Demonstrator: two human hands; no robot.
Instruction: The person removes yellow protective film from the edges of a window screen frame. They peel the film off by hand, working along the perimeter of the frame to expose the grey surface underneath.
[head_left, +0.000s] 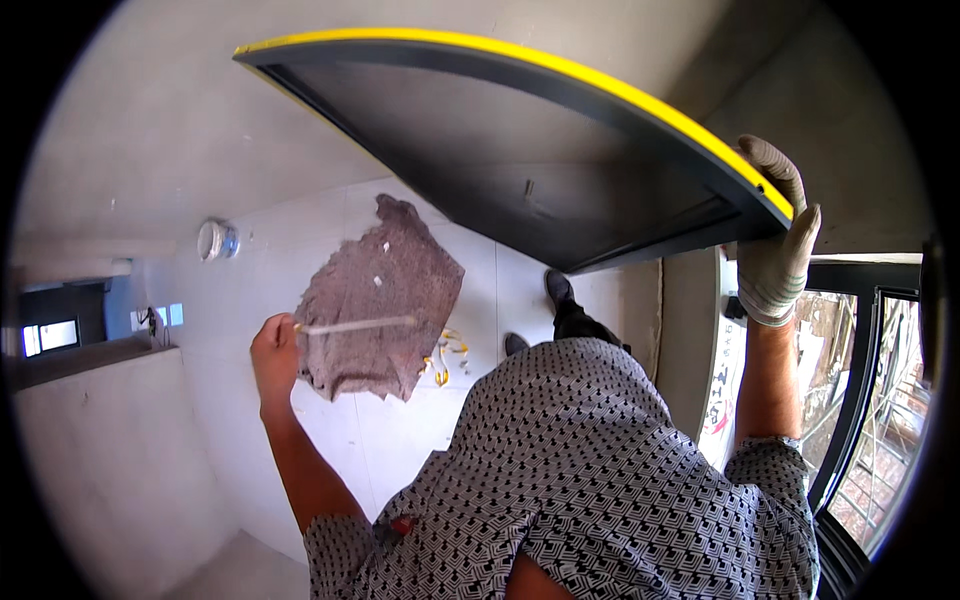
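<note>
My right hand [778,235], in a pale knitted glove, grips the right corner of a large dark-framed screen panel [600,112]. A bright yellow strip [520,55] runs along the panel's upper edge, and the thumb and fingers are on either side of that corner. The panel is held up off the floor and tilted; its infill looks grey and see-through. Lower on the left, my bare left hand [275,352] is closed on one end of a thin pale stick [355,326]. The stick points right, above a brown cloth, and its far end is blurred.
The rumpled brown cloth [395,290] lies on pale floor tiles, with loose yellow strips [448,355] beside it. A small white-and-blue bucket [217,241] stands farther left. Close on the right is a black-framed window [862,380]; a low wall [110,430] stands at left.
</note>
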